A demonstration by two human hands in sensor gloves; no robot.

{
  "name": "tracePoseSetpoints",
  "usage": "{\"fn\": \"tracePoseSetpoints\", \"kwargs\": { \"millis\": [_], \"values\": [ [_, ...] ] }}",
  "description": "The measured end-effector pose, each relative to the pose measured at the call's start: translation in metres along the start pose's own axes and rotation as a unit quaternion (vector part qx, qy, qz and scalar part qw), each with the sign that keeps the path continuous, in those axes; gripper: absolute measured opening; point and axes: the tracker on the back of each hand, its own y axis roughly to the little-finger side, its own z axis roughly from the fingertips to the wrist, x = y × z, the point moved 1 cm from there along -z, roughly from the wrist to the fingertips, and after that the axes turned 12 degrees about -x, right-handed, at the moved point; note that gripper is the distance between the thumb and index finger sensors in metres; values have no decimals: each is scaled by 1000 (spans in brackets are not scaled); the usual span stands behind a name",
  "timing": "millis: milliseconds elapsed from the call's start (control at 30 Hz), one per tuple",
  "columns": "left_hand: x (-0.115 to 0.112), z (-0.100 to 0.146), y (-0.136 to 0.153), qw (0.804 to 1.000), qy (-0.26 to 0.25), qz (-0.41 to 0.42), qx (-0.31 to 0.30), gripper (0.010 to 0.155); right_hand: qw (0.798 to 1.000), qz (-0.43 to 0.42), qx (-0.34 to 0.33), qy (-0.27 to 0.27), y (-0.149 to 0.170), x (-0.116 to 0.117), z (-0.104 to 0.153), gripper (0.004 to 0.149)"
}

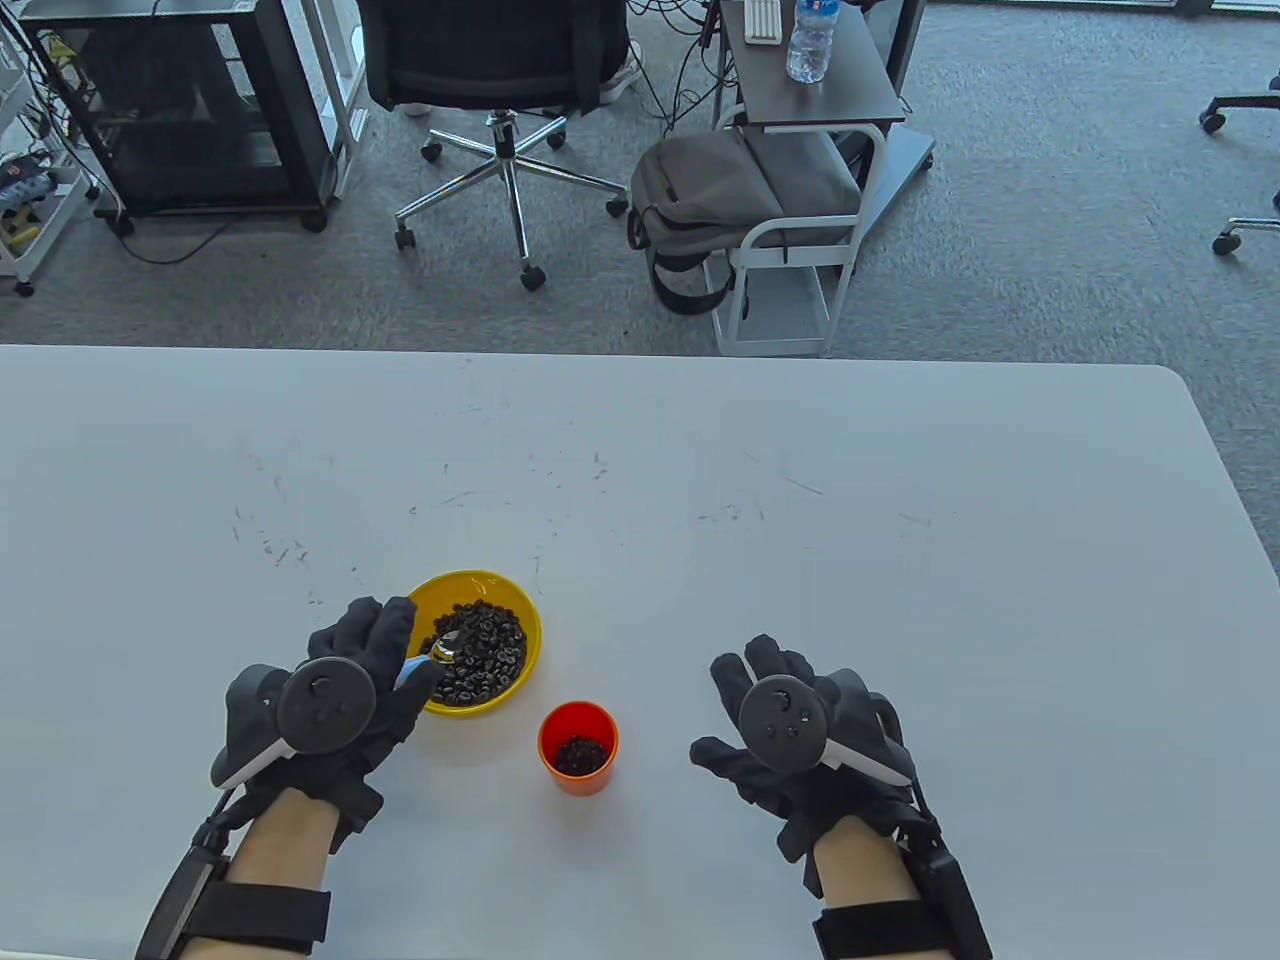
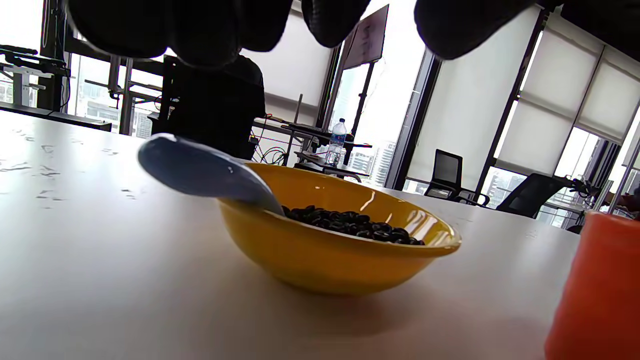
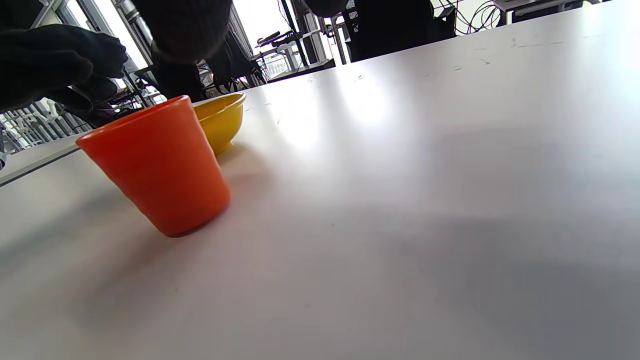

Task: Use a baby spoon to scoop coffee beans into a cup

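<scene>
1. Left hand (image 1: 345,690) grips baby spoon (image 1: 432,655), bowl end dipped among coffee beans (image 1: 480,650) in yellow bowl (image 1: 505,600).
2. Orange cup (image 1: 578,748) sits just beside the bowl, beans inside.
3. Right hand (image 1: 790,730) lies flat, fingers spread, holding nothing.
4. Risk: tilted spoon spills beans short of the cup.

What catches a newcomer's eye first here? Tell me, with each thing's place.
The yellow bowl of dark coffee beans stands out near the table's front, left of centre. The left hand holds a spoon that dips into the bowl over its near-left rim. Just to the bowl's right and nearer the person, an orange cup already holds some beans, while the right hand rests empty on the table.
</scene>
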Motion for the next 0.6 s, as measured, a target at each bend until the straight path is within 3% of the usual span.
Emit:
{"fn": "tracePoseSetpoints", "kwargs": {
  "millis": [200, 600],
  "values": [
    [-3, -7, -21, 997, 25, -60, -43, 71, 999, 22, 0, 24, 0, -5, 2, 83],
    [-9, -8, -31, 995, 50, -42, -69, 73, 990, 77, 7, 114, 2, -25, 19, 84]
  ]
}}
